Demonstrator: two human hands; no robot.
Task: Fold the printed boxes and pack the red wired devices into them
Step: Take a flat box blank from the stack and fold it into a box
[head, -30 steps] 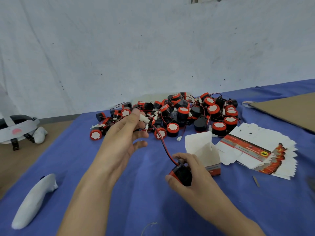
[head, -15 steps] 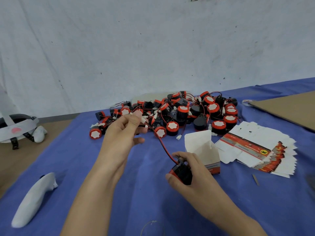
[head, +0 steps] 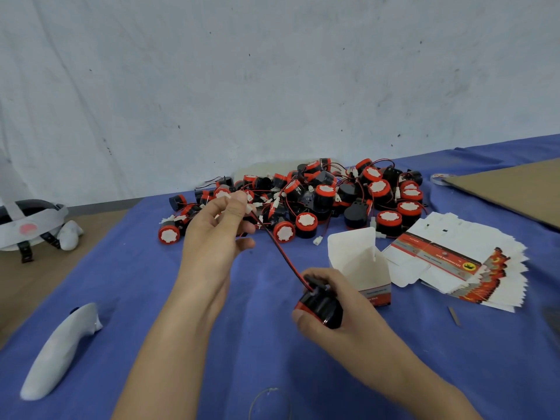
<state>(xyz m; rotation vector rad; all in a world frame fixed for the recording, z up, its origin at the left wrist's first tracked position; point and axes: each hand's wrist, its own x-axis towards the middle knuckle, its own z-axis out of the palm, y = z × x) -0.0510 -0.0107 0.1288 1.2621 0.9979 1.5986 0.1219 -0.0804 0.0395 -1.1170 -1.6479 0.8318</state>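
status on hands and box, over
Right hand grips red wired device. Left hand pinches its wire, held straight. Folded box open beside right hand, nothing blocking it.

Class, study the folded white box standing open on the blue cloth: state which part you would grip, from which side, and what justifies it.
Probably the two opposite side walls of the box, low down near the red printed band, coming down from above. It stands upright with its mouth open and its flaps raised. Those thin flaps would likely bend, while the lower walls look stiffer.
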